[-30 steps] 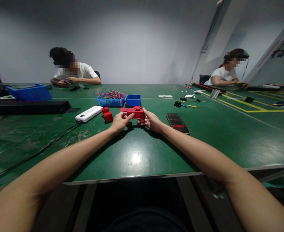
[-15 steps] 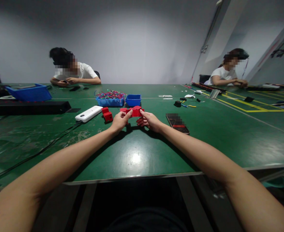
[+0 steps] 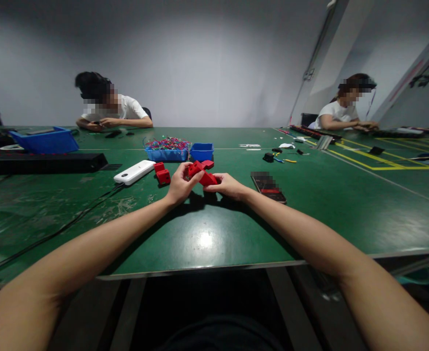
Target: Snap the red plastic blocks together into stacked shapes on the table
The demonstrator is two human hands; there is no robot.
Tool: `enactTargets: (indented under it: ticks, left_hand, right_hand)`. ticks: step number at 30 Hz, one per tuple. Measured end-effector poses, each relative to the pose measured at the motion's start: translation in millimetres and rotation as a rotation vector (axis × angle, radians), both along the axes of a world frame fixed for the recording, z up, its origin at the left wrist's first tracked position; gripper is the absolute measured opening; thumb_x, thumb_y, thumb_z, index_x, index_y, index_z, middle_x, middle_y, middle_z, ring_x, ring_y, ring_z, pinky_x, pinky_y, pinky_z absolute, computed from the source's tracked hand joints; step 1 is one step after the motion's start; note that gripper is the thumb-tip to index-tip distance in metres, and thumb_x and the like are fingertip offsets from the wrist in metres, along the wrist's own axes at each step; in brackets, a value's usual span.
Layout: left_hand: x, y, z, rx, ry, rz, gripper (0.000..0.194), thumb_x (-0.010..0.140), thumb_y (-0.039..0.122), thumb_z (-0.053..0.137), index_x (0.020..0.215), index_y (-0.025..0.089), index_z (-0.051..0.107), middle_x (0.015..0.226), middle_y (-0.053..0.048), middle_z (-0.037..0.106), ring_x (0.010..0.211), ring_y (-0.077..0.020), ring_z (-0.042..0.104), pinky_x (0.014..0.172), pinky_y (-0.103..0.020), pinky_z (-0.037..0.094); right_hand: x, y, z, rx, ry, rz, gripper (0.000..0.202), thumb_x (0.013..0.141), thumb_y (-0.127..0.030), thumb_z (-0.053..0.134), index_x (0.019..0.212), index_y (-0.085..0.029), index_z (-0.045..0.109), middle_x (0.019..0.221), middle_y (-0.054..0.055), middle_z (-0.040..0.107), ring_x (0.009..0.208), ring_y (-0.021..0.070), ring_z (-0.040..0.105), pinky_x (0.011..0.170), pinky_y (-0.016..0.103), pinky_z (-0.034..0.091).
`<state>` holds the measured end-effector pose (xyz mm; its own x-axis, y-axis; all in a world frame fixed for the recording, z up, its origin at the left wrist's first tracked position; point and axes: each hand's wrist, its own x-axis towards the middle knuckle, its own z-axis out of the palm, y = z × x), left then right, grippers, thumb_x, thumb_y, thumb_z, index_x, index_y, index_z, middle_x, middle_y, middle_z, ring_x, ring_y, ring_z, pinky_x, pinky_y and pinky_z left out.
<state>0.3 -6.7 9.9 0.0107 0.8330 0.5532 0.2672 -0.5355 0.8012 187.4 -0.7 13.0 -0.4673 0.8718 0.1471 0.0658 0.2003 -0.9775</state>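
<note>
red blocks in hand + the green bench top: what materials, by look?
Red blocks: probably moulded plastic, matte; uniform colour, crisp edges, no glare. Wood or foam can't be excluded. Bench top: likely a green rubber or vinyl mat, semi-gloss; it mirrors the lamp and shows pale scuffs.

white power bank, blue bins, phone on green table.

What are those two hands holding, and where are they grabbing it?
A red block piece. The left hand grips its upper left end, the right hand its lower right end.
</note>
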Motion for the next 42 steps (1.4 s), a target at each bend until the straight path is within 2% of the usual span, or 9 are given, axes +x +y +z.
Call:
enactTargets:
  ticks: [6, 11, 17, 21, 23, 28, 33, 38, 42]
  left_hand:
    - [1.4, -11.0, 2.5, 0.184, 0.269, -0.083, 0.055, 0.068, 0.053, 0.077, 0.108, 0.019, 0.061, 0.100, -0.007, 0.058, 0.085, -0.0176, 0.056, 0.063, -0.025, 0.046]
    - [3.1, -12.4, 3.8, 0.187, 0.280, -0.051, 0.054, 0.071, 0.053, 0.075, 0.110, 0.019, 0.061, 0.100, -0.006, 0.058, 0.084, -0.0172, 0.056, 0.066, -0.026, 0.048]
    - [3.4, -0.1, 0.2, 0.010, 0.053, 0.124, 0.051, 0.076, 0.059, 0.066, 0.102, 0.015, 0.064, 0.098, -0.006, 0.062, 0.078, -0.0155, 0.059, 0.070, -0.027, 0.048]
    - [0.0, 7.8, -0.7, -0.215, -0.116, 0.029, 0.056, 0.079, 0.068, 0.056, 0.093, 0.014, 0.062, 0.075, -0.003, 0.064, 0.062, -0.0134, 0.057, 0.057, -0.025, 0.044]
    - [-0.5, 8.3, 0.2, -0.279, -0.140, -0.037, 0.056, 0.079, 0.069, 0.055, 0.091, 0.014, 0.060, 0.071, -0.002, 0.063, 0.055, -0.0126, 0.056, 0.052, -0.024, 0.040]
    - [2.0, 4.3, 2.4, -0.284, -0.111, -0.133, 0.054, 0.082, 0.065, 0.056, 0.102, 0.015, 0.058, 0.080, -0.002, 0.065, 0.054, -0.0115, 0.058, 0.048, -0.022, 0.038]
    - [1.6, 3.2, 0.5, -0.256, -0.023, -0.161, 0.061, 0.077, 0.072, 0.057, 0.099, 0.015, 0.057, 0.069, -0.001, 0.063, 0.055, -0.0125, 0.058, 0.050, -0.023, 0.040]
    - [0.4, 6.2, -1.0, -0.259, -0.039, -0.063, 0.065, 0.072, 0.080, 0.054, 0.080, 0.016, 0.059, 0.059, -0.001, 0.060, 0.054, -0.0133, 0.055, 0.049, -0.024, 0.038]
    - [-0.4, 10.8, -2.5, -0.339, -0.114, 0.000, 0.065, 0.073, 0.079, 0.053, 0.071, 0.015, 0.060, 0.055, -0.001, 0.057, 0.050, -0.0133, 0.053, 0.045, -0.024, 0.037]
  right_hand:
    - [-2.3, -2.2, 3.4, 0.070, -0.024, 0.139, 0.043, 0.053, -0.020, 0.084, 0.092, -0.013, 0.067, 0.082, -0.002, 0.069, 0.073, 0.0114, 0.060, 0.073, 0.025, 0.047]
    - [-4.7, 0.3, -1.1, 0.095, -0.002, 0.102, 0.045, 0.054, -0.019, 0.084, 0.095, -0.015, 0.065, 0.086, -0.001, 0.069, 0.079, 0.0130, 0.062, 0.076, 0.025, 0.048]
    - [-4.9, 2.0, -2.7, -0.032, 0.043, -0.014, 0.043, 0.063, -0.024, 0.084, 0.097, -0.015, 0.061, 0.077, -0.001, 0.068, 0.067, 0.0105, 0.061, 0.063, 0.022, 0.048]
    - [-6.1, 4.3, -2.9, -0.078, 0.076, -0.020, 0.036, 0.075, -0.045, 0.076, 0.085, -0.012, 0.064, 0.069, 0.000, 0.065, 0.058, 0.0083, 0.058, 0.052, 0.019, 0.043]
    - [-7.3, 6.5, -4.0, -0.116, 0.120, -0.033, 0.038, 0.077, -0.049, 0.074, 0.081, -0.012, 0.064, 0.067, 0.000, 0.065, 0.054, 0.0071, 0.056, 0.050, 0.018, 0.042]
    - [-9.3, 7.8, 0.4, -0.264, 0.216, -0.136, 0.036, 0.085, -0.049, 0.066, 0.080, -0.014, 0.062, 0.058, 0.000, 0.063, 0.044, 0.0071, 0.053, 0.044, 0.017, 0.041]
    - [-8.3, 3.6, 11.3, -0.434, 0.302, -0.311, 0.043, 0.093, -0.058, 0.049, 0.087, -0.016, 0.058, 0.052, 0.000, 0.059, 0.040, 0.0096, 0.054, 0.039, 0.018, 0.040]
    - [-8.2, 1.9, 13.3, -0.452, 0.307, -0.249, 0.044, 0.099, -0.056, 0.036, 0.096, -0.017, 0.056, 0.054, 0.001, 0.062, 0.043, 0.0113, 0.059, 0.042, 0.018, 0.045]
    - [-8.3, 1.1, 11.2, -0.388, 0.264, -0.168, 0.038, 0.094, -0.054, 0.049, 0.092, -0.017, 0.057, 0.059, 0.002, 0.065, 0.048, 0.0120, 0.063, 0.042, 0.017, 0.044]
